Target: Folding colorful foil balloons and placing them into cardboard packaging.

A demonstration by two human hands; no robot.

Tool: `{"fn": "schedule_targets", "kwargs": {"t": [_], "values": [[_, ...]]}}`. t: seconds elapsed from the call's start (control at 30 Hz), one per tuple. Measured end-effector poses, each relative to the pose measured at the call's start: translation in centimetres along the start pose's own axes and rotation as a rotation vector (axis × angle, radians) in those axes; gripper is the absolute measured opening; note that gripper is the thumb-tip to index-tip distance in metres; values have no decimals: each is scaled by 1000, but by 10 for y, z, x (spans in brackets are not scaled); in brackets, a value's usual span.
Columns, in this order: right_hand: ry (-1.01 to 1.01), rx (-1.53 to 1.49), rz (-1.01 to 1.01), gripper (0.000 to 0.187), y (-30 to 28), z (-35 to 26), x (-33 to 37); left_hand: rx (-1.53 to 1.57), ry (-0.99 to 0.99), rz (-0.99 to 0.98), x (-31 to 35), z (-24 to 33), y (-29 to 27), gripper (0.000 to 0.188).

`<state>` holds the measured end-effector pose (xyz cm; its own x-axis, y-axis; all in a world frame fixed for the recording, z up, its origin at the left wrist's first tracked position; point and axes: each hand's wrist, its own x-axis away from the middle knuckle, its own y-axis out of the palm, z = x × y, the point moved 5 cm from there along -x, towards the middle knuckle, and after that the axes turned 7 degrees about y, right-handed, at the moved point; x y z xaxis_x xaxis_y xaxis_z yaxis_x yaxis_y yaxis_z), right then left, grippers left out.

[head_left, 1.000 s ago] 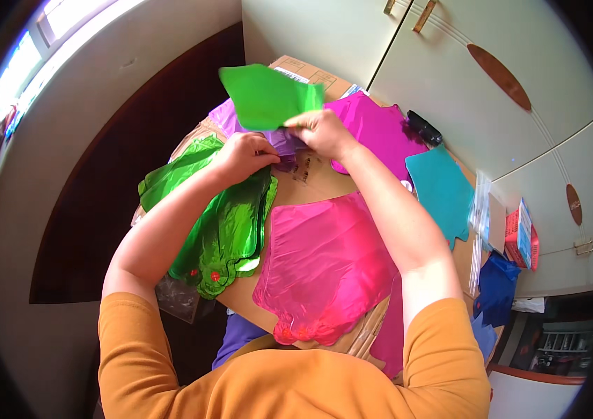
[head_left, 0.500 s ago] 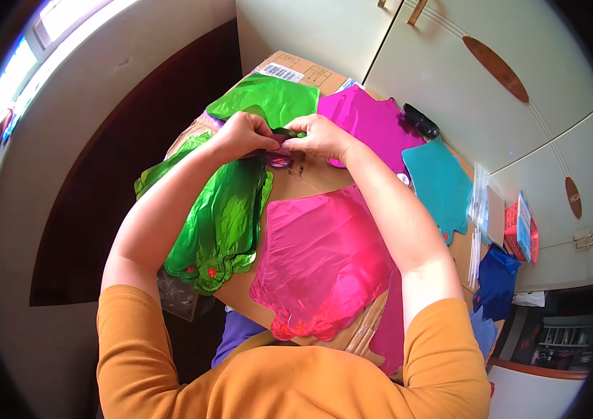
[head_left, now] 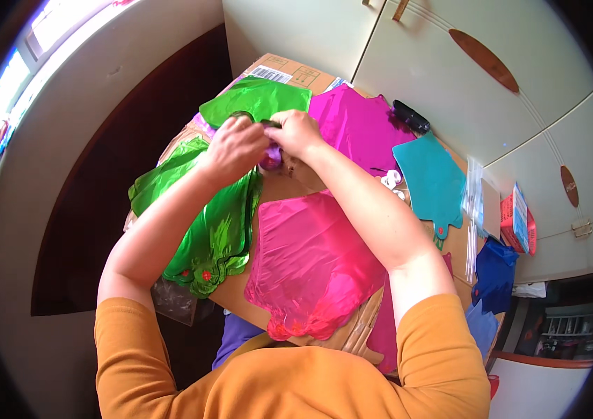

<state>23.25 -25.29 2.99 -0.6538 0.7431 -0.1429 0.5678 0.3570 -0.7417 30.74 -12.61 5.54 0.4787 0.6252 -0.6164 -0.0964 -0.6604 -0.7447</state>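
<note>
My left hand [head_left: 236,148] and my right hand [head_left: 296,134] meet over the far part of the cardboard-covered table. Both have their fingers closed on a small shiny purple-and-dark piece [head_left: 271,157], partly hidden by the fingers. Beyond them lies a flat bright green foil-like sheet [head_left: 261,98]. Under my left forearm spreads a pile of shiny green foil-like pieces [head_left: 213,237] with scalloped ends and small red dots. A pink foil-like piece [head_left: 317,258] lies nearer to me, and a magenta one [head_left: 352,126] sits beyond my right hand.
To the right are a teal piece [head_left: 430,178], white round rolls [head_left: 391,180], a black cylindrical object [head_left: 412,116], clear plastic packets [head_left: 473,192], a red basket [head_left: 528,227] and dark blue pieces [head_left: 495,276]. Pale cabinets [head_left: 520,42] stand behind the cardboard [head_left: 303,73].
My left hand has turned, its back now covering more of the purple piece. My right hand has shifted slightly left. White rolls formerly mostly behind my right forearm now show, as the view has shifted a little.
</note>
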Motion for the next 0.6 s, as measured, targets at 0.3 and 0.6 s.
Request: {"fn": "schedule_targets", "kwargs": {"t": [0.3, 0.6], "values": [[311, -355, 1101, 25, -265, 42, -77, 440, -453, -230, 8, -13, 27, 19], [-524, 262, 494, 15, -229, 45, 45, 581, 201, -99, -92, 61, 56, 30]]}}
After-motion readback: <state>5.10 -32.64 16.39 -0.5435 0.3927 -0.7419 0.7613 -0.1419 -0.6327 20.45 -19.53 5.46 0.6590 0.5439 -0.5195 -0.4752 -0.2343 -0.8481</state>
